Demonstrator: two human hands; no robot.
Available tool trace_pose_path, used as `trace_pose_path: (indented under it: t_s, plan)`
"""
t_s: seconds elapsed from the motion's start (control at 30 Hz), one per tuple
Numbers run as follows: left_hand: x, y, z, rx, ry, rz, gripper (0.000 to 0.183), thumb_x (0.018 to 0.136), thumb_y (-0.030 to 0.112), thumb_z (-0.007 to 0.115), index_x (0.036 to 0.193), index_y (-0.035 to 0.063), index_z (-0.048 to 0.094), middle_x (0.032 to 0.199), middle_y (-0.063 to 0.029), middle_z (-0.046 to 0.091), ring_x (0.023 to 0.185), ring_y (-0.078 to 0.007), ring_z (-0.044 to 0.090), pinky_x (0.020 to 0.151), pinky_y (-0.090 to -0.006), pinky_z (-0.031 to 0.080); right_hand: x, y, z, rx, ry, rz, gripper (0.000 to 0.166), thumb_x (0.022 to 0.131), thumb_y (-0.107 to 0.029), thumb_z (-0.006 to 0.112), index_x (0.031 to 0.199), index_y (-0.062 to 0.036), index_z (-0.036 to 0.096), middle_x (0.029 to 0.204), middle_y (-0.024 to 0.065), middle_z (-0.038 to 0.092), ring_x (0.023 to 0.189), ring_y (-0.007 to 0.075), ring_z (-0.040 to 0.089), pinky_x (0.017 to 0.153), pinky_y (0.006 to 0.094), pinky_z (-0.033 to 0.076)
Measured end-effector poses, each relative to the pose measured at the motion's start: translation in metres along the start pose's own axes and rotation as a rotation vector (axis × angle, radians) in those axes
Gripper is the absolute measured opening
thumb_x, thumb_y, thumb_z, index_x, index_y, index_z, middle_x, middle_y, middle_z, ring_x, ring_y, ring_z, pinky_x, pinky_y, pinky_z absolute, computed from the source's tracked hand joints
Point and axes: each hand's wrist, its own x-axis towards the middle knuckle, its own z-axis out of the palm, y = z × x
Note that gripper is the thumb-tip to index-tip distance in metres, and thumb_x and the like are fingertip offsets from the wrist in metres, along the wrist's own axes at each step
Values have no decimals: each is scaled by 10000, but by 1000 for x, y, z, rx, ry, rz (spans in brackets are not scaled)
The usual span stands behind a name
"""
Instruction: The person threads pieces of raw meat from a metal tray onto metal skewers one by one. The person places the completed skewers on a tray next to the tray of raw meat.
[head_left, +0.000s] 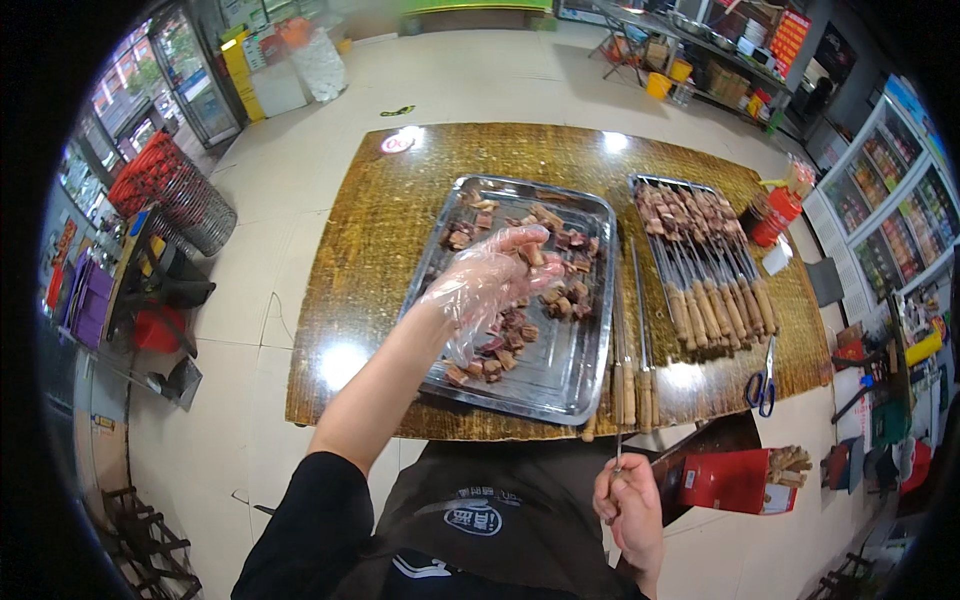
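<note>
My left hand (499, 270), in a clear plastic glove, is above a metal tray (566, 367) and grips a meat chunk (533, 254) between thumb and fingers. Loose piles of cut raw meat (514, 334) lie in that tray, some hidden under my hand. Below the table edge, my bare right hand (636, 506) is closed around the handle end of a metal skewer (619, 447). The skewer points away from me; its handle is mostly covered by my fingers. Several bare skewers with wooden handles (646, 394) lie just right of the tray.
Loaded meat skewers (686, 214) fill a second tray at the right of the wooden table (341, 262). Scissors (763, 386) lie at its near right edge. A red bottle (771, 221) stands farther back. Below sits a red box (724, 480) of wooden-handled skewers.
</note>
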Motion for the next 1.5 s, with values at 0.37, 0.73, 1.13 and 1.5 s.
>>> trace_pose_path:
  t_s: [0.37, 0.73, 1.13, 1.5]
  plan:
    - [-35, 12, -36, -141, 42, 102, 355, 988, 57, 505, 1325, -37, 451, 1145, -160, 589, 992, -190, 624, 904, -291, 561, 13, 13, 27, -431, -82, 20, 332, 1006, -107, 493, 1329, -34, 504, 779, 8, 541, 644, 41, 427, 571, 185, 341]
    - [-57, 4, -26, -494, 144, 114, 273, 916, -49, 560, 1173, -100, 482, 1089, -191, 568, 1062, -285, 630, 950, -359, 578, 12, 15, 37, -482, -35, 69, 317, 1020, -131, 470, 1319, -33, 513, 752, 12, 566, 610, 30, 416, 549, 184, 336]
    - [-65, 5, -23, -429, 224, 92, 224, 983, 74, 510, 1130, -95, 517, 1159, -232, 595, 1063, -287, 642, 938, -378, 577, 9, 13, 40, -449, -66, 109, 303, 1025, -145, 449, 1290, -15, 518, 736, 49, 610, 545, 19, 365, 517, 176, 312]
    - [-67, -2, -27, -528, 162, 178, 272, 1005, 128, 502, 1195, -65, 529, 1151, -179, 621, 1042, -234, 652, 897, -349, 585, 2, 11, 38, -442, -86, 143, 290, 1019, -120, 435, 1272, -8, 522, 728, 58, 611, 523, 19, 350, 496, 179, 298]
